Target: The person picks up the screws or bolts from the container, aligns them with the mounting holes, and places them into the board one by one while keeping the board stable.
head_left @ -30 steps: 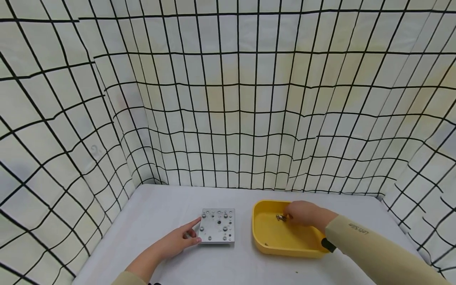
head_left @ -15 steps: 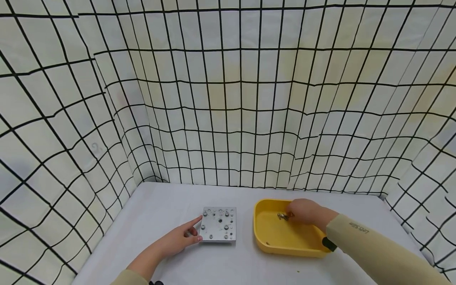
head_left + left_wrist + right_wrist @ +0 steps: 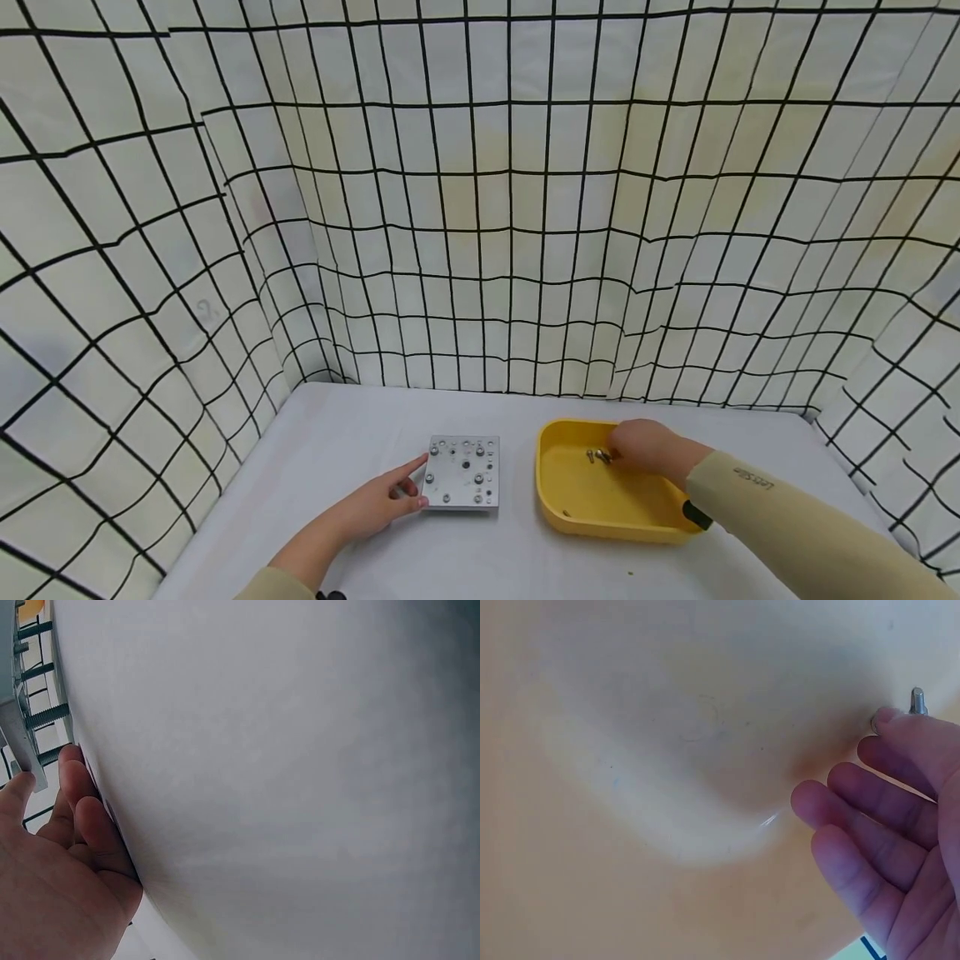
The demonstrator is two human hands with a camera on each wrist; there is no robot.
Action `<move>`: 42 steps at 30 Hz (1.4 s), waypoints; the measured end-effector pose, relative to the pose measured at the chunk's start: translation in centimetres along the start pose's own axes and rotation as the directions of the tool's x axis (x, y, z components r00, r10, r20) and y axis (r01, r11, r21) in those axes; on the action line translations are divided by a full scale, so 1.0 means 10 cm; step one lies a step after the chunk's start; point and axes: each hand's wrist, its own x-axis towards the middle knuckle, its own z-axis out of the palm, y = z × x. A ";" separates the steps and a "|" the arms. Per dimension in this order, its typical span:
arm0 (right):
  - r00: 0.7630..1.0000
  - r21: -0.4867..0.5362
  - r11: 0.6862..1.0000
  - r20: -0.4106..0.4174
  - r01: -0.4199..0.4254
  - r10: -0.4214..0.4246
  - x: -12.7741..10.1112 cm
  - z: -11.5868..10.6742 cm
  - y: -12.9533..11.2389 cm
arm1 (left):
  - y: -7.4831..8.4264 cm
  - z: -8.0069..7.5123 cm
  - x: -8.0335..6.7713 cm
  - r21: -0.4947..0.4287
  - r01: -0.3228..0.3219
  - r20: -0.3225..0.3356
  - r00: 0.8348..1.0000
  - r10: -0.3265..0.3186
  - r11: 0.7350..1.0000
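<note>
The work seems to be at the picking stage: I see the right hand (image 3: 648, 446) down inside the yellow plastic tray (image 3: 600, 531), right of centre and low in the frame, beside a few loose screws (image 3: 591, 456). What the move calls for now, I'd judge, is a clean pinch on one of them, free of its neighbours, with the plate held steady meanwhile.

In the right wrist view, thumb and index finger come close together at the right edge, the thumb against a bit of metal; I can't tell whether they have it clamped. The other fingers are loosely bent, a little apart.

The drilled metal plate (image 3: 454, 483) sits lower centre, left of the tray, raised off the white tabletop (image 3: 360, 421) by threaded bolts (image 3: 49, 716) jutting underneath. At its left edge, the left hand (image 3: 372, 507) touches with index straight and thumb spread well away from it, the remaining fingers curled beneath.
</note>
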 end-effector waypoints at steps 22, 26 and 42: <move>0.999 -0.002 1.000 -0.042 -0.011 0.011 0.00 -0.01 -0.03 | 0.01 0.01 0.02 -0.007 -0.017 0.010 1.000 0.017 1.000; 0.998 0.002 1.000 -0.062 -0.004 0.004 0.03 -0.02 -0.03 | 0.01 0.00 0.02 -0.003 -0.001 -0.004 1.000 0.001 1.000; 1.000 0.073 0.997 0.003 0.002 -0.002 0.07 0.04 -0.02 | 0.00 0.01 0.02 -0.005 0.004 -0.004 1.000 -0.004 1.000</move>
